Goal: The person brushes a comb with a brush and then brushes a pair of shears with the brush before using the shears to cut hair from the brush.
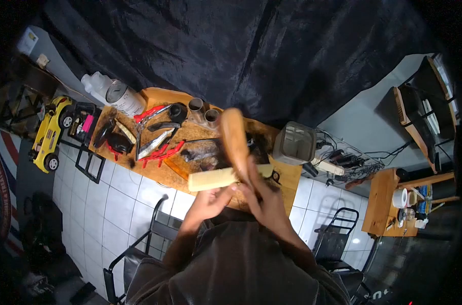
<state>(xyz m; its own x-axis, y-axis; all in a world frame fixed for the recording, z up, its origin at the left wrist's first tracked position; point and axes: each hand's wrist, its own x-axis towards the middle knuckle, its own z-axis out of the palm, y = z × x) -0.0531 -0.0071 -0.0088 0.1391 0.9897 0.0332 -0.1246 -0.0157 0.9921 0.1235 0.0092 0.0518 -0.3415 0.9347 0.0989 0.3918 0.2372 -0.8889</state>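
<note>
A cream-coloured comb lies crosswise in front of my body. My left hand is closed on its lower edge, thumb pointing right. My right hand grips a long, rounded wooden brush, smeared by motion. The brush slants up and to the left over the table and crosses in front of the comb; its bristle side is hidden. Both thumbs come close together just below the comb. Behind them on the table lie a clear-looking comb and dark hair clippings.
Red-handled tools, a black hair clipper, metal cups and a white can crowd the table's left and back. A clear bin stands right, beside tangled cables. Chairs flank me; a yellow toy car is far left.
</note>
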